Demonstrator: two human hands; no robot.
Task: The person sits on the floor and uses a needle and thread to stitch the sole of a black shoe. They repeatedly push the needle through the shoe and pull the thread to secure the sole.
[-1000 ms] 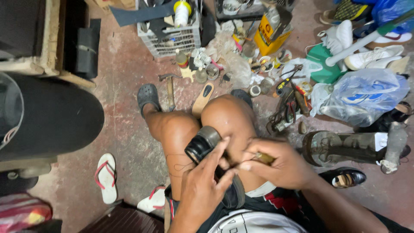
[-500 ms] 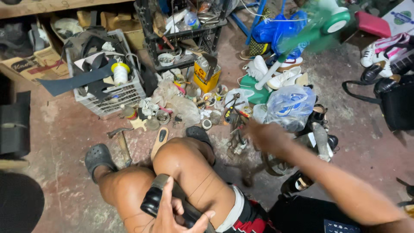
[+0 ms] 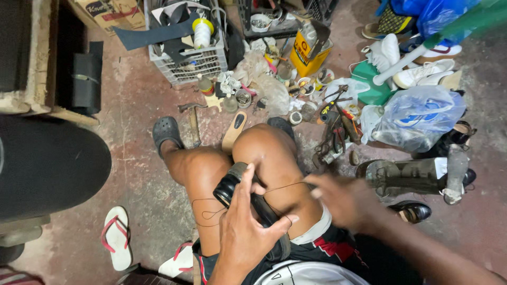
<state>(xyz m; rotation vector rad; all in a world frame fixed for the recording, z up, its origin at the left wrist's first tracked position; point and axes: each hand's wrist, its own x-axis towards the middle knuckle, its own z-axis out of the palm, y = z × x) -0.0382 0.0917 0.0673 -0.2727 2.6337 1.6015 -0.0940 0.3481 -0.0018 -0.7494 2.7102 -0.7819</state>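
A black leather shoe (image 3: 232, 184) rests on my thighs, and my left hand (image 3: 248, 227) is wrapped around it, toe pointing away from me. A thin dark thread (image 3: 285, 186) runs from the shoe toward my right hand (image 3: 338, 198), which is blurred and closed just right of my right knee. The thread also loops down over my left thigh (image 3: 203, 214). What the right fingers pinch is too blurred to make out.
A hammer (image 3: 191, 119) and a wooden shoe last (image 3: 234, 131) lie by my clogged feet. Beyond are a white crate (image 3: 185, 58), a yellow can (image 3: 309, 50), pliers and tools (image 3: 335, 132), plastic bags, shoes at right, a black stool (image 3: 47, 163) at left, flip-flops (image 3: 117, 237).
My right hand came back from the tool pile at the right to beside my knee, drawing thread. The view swung back down over the shoe; the left hand kept its hold.
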